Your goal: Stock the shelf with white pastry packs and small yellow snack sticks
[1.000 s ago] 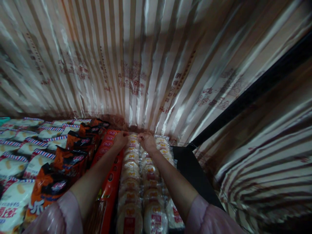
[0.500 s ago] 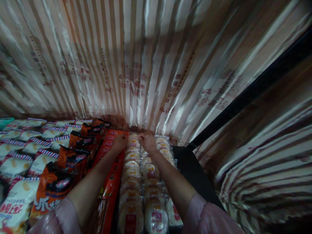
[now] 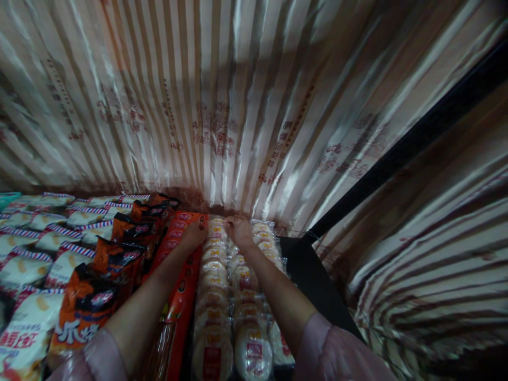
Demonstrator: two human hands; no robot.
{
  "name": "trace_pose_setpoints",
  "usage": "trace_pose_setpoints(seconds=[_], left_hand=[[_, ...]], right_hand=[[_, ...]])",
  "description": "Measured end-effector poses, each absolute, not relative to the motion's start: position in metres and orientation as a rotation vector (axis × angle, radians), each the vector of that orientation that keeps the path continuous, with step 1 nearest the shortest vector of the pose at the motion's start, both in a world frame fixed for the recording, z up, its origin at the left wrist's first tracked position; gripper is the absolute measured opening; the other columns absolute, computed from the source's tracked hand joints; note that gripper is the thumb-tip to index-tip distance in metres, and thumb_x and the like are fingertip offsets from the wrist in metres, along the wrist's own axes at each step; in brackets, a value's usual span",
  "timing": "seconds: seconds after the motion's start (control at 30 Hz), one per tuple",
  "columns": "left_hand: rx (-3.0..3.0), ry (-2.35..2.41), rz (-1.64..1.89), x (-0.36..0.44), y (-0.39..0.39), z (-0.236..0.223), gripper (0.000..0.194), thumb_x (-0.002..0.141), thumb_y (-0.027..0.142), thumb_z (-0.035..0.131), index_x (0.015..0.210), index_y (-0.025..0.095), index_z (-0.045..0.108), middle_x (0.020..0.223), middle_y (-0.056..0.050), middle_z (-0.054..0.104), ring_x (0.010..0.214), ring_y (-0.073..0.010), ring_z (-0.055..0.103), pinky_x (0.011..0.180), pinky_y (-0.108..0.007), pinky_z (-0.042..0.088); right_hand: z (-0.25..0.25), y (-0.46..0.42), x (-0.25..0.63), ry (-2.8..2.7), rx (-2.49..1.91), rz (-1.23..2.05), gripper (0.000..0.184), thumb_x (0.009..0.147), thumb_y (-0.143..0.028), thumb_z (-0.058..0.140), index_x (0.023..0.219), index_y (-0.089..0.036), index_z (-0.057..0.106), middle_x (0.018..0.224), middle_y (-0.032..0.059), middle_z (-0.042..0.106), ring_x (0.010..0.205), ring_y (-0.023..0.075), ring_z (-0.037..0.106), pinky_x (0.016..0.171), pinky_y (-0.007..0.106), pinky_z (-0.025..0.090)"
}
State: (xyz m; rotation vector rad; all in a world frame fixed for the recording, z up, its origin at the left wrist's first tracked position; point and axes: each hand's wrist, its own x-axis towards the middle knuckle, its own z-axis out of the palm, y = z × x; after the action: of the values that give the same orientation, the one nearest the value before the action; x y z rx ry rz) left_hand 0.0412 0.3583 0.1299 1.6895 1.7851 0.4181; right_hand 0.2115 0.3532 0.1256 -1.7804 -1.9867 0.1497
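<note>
At the far end of the display, my left hand [image 3: 194, 233] is curled, its fingers closed beside the left row of round flat cakes [image 3: 213, 278] in clear wrappers. My right hand [image 3: 240, 232] is bent inward over the second row of wrapped cakes [image 3: 243, 278], fingers pinched together. Between the two hands lies the farthest wrapped cake [image 3: 216, 226] of the left row. Whether either hand grips its wrapper is too dim and small to tell. Under my left forearm runs a long red box [image 3: 184, 267] with oval logos.
Orange-and-black snack bags [image 3: 121, 259] and several rows of white bags [image 3: 71, 264] with striped tops fill the left. A black surface [image 3: 307, 280] lies right of the cakes. Striped printed fabric [image 3: 222, 174] hangs behind, and a dark pole [image 3: 381, 159] slants up to the right.
Almost nothing differs. Both hands stay at the far end of the cake rows, and the view has shifted very slightly.
</note>
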Motion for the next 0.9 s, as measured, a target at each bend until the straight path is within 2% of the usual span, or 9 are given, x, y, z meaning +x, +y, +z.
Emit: trace_pose_setpoints(seconds=[0.27, 0.7, 0.9], left_hand=[[1.666, 1.768, 0.449, 0.0405, 0.36, 0.1286, 0.015, 0.075, 0.015, 0.055, 0.079, 0.015, 0.07, 0.071, -0.003, 0.068, 0.069, -0.0143, 0.061, 0.058, -0.02, 0.039], [1.684, 1.778, 0.482, 0.0434, 0.3567, 0.1299, 0.014, 0.076, 0.017, 0.054, 0.077, 0.015, 0.068, 0.072, -0.003, 0.068, 0.07, -0.0141, 0.061, 0.058, -0.021, 0.039], [1.69, 1.78, 0.475, 0.0446, 0.353, 0.1347, 0.015, 0.077, 0.016, 0.052, 0.076, 0.015, 0.067, 0.073, -0.004, 0.068, 0.07, -0.0141, 0.06, 0.06, -0.021, 0.04]], right_hand=[[0.1238, 0.3534, 0.2115, -1.959, -1.767, 0.143, 0.018, 0.082, -0.02, 0.054, 0.085, -0.023, 0.072, 0.084, 0.0034, 0.068, 0.085, 0.0163, 0.056, 0.081, 0.025, 0.04], [0.1216, 0.3546, 0.2118, -1.949, -1.794, 0.151, 0.018, 0.083, -0.021, 0.053, 0.083, -0.024, 0.071, 0.085, 0.0025, 0.069, 0.085, 0.0157, 0.057, 0.082, 0.025, 0.039], [0.1249, 0.3507, 0.2133, -1.973, -1.745, 0.111, 0.017, 0.084, -0.022, 0.054, 0.09, -0.024, 0.07, 0.09, 0.0028, 0.068, 0.091, 0.0164, 0.055, 0.085, 0.026, 0.038]])
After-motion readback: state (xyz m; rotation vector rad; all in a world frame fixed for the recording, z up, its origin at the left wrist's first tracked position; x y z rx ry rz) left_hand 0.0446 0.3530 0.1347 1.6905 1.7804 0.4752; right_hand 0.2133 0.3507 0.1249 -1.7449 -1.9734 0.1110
